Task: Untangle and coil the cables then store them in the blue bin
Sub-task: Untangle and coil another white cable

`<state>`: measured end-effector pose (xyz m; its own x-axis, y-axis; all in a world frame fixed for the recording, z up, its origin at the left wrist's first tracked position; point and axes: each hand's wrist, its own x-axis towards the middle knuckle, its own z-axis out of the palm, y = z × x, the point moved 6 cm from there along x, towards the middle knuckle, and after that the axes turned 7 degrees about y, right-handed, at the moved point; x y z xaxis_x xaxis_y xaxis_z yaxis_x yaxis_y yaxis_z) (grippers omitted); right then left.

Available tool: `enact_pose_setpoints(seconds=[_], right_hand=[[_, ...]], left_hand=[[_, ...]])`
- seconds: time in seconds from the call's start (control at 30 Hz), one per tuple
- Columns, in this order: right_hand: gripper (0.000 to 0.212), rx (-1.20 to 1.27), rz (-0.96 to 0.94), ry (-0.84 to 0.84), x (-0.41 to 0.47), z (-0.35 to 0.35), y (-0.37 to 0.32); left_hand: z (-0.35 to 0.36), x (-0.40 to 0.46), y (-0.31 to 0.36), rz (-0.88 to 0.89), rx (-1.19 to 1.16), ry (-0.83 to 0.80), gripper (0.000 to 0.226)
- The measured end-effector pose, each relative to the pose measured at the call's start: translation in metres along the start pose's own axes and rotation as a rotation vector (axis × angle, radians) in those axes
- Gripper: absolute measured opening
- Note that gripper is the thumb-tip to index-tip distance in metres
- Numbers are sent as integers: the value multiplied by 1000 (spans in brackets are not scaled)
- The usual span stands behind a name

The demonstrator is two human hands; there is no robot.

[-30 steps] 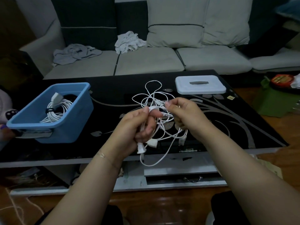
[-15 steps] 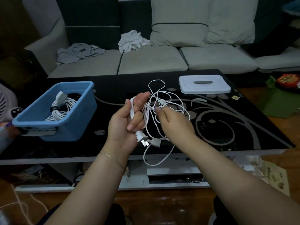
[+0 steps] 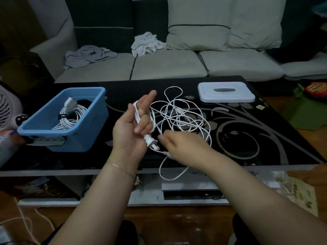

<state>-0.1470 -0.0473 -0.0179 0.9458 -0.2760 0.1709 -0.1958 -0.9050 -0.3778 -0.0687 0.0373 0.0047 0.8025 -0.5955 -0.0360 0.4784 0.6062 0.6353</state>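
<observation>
A tangled white cable (image 3: 178,117) hangs between my hands above the black table (image 3: 265,138). My left hand (image 3: 134,126) is raised palm up with the cable looped round its fingers; two fingers curl over the strands and the white plug (image 3: 150,141) dangles below them. My right hand (image 3: 180,147) is blurred, just right of the plug, pinching a strand near its fingertips. A loop of cable droops past the table's front edge. The blue bin (image 3: 65,119) stands at the left of the table with a coiled white cable (image 3: 70,115) inside.
A white lid (image 3: 225,91) lies at the table's back right. A grey sofa (image 3: 168,64) with cloths and cushions runs behind the table. A white fan (image 3: 7,106) stands at the far left. Green and red items sit on the floor at the right.
My left hand has opened out and lifted, the cable now wrapped round its fingers. My right hand has dropped lower and toward the plug, drawing a strand down.
</observation>
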Motion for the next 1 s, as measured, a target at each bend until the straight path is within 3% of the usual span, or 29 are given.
enact_pose_setpoints(seconds=[0.13, 0.37, 0.6, 0.73, 0.87, 1.0], right_hand=[[21, -49, -187, -40, -9, 7, -18], [21, -24, -237, 39, -11, 1, -16], [26, -39, -179, 96, -12, -7, -13], [34, -63, -107, 42, -12, -11, -10], [13, 35, -19, 102, -9, -31, 15], [14, -113, -47, 282, -6, -45, 27]], left_hand=[[-12, 5, 9, 153, 211, 143, 30], [-13, 5, 23, 400, 751, 186, 30], [-3, 0, -5, 617, 1591, -80, 14], [1, -2, -22, 609, 1924, -226, 32], [-3, 2, -24, 448, 2004, -273, 56], [-5, -1, -36, 280, 1770, -389, 58]])
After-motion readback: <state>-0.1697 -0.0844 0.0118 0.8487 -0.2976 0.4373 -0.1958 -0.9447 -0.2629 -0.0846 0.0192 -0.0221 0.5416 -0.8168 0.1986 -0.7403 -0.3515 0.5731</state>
